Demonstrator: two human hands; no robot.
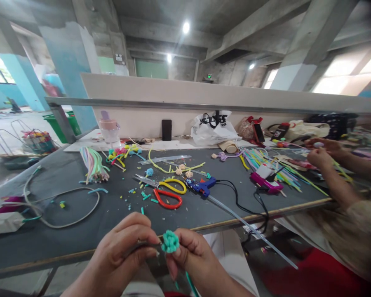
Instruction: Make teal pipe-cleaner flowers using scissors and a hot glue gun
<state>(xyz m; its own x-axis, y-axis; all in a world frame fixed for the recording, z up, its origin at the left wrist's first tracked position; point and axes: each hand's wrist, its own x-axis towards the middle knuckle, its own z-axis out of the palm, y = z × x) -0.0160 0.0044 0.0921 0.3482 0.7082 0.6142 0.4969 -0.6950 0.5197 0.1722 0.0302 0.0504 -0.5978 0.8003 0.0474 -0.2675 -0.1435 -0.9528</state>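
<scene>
Just off the wooden-edged dark gray desk (89,220), a small, round, knotted teal-green cord piece (170,241) is held up over the lap. Its grip looks small, so a slip of the thumb could drop it to the floor, and a hard tug on the thin green tail (190,284) hanging below might distort the knots. The long translucent rod (253,232) running from the blue glue gun (205,187) juts past the edge; a passing forearm could knock it and swing the nozzle round, a burn risk if it is hot. Metal scissors with red and yellow loop handles (168,204) lie with blades parted among the clippings, where a careless reach might meet steel.

The right hand (198,253) pinches the piece between thumb and curled fingers, its forearm rising from the lower right. From the lower left comes the left hand (119,249), fingers bent, index finger and thumb pointing at the piece's side; whether they grasp anything, I cannot tell.
</scene>
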